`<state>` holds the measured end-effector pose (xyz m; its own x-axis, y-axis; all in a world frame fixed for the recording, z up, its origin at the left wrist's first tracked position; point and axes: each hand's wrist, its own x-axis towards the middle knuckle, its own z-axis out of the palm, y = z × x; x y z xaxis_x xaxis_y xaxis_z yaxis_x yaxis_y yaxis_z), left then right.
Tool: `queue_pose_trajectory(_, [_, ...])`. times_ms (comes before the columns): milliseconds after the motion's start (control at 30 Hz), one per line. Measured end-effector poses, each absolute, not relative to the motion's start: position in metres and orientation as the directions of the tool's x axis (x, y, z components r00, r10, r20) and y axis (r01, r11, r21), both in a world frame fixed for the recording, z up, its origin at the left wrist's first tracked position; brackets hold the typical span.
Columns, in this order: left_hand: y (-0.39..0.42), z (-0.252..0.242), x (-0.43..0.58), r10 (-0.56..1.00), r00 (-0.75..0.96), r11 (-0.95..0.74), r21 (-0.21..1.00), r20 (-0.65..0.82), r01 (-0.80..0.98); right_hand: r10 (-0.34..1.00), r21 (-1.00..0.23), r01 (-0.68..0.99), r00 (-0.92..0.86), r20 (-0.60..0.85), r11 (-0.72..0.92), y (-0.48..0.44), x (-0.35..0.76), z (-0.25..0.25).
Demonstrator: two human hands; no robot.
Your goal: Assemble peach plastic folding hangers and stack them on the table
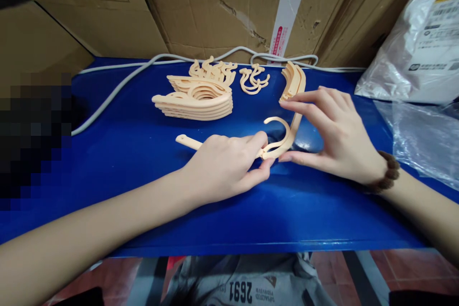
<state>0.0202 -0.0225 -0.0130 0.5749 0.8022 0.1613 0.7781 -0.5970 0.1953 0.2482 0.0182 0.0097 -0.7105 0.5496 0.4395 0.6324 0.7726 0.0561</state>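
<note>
A beige plastic folding clothes hanger (296, 124) lies over the blue tabletop, its hook curving up and one arm angled away to the right. My left hand (229, 162) is closed around its other arm, near the middle joint. That arm's tip sticks out left of the knuckles, and the part inside the fist is hidden. My right hand (333, 138) has thumb and fingers spread apart across the angled arm. The right thumb tip is beside the joint; the fingertips reach the near end of a small stack of loose hanger arms (292, 81).
Stacked hanger pieces (197, 105) sit at the back left, with loose hooks (211, 71) behind and more hooks (253, 80) beside them. A white cable (118, 100) runs along cardboard boxes (215, 9). Clear plastic bags (412, 57) occupy the right side of the table (222, 224).
</note>
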Motion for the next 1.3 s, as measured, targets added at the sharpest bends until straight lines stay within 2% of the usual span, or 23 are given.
queue_pose_trajectory(100, [-0.023, -0.012, 0.021, 0.822, 0.548, -0.569, 0.202, 0.156, 0.797, 0.610, 0.007, 0.696, -0.634, 0.476, 0.718, 0.012, 0.248, 0.017])
queue_pose_trajectory(233, [-0.021, -0.011, 0.021, 0.843, 0.517, -0.538, 0.211, 0.150, 0.816, 0.683, -0.071, 0.723, -0.610, 0.402, 0.687, 0.005, 0.249, 0.016])
queue_pose_trajectory(567, [-0.021, -0.011, 0.021, 0.841, 0.522, -0.541, 0.229, 0.140, 0.809, 0.647, -0.049, 0.680, -0.670, 0.364, 0.732, 0.003, 0.245, 0.006])
queue_pose_trajectory(933, [-0.022, -0.015, 0.022, 0.819, 0.545, -0.572, 0.167, 0.183, 0.803, 0.600, -0.020, 0.636, -0.716, 0.357, 0.771, 0.005, 0.242, 0.005])
queue_pose_trajectory(1300, [-0.023, -0.021, 0.020, 0.623, 0.724, -0.769, 0.062, 0.297, 0.636, 0.657, -0.037, 0.685, -0.681, 0.325, 0.728, 0.014, 0.245, 0.003])
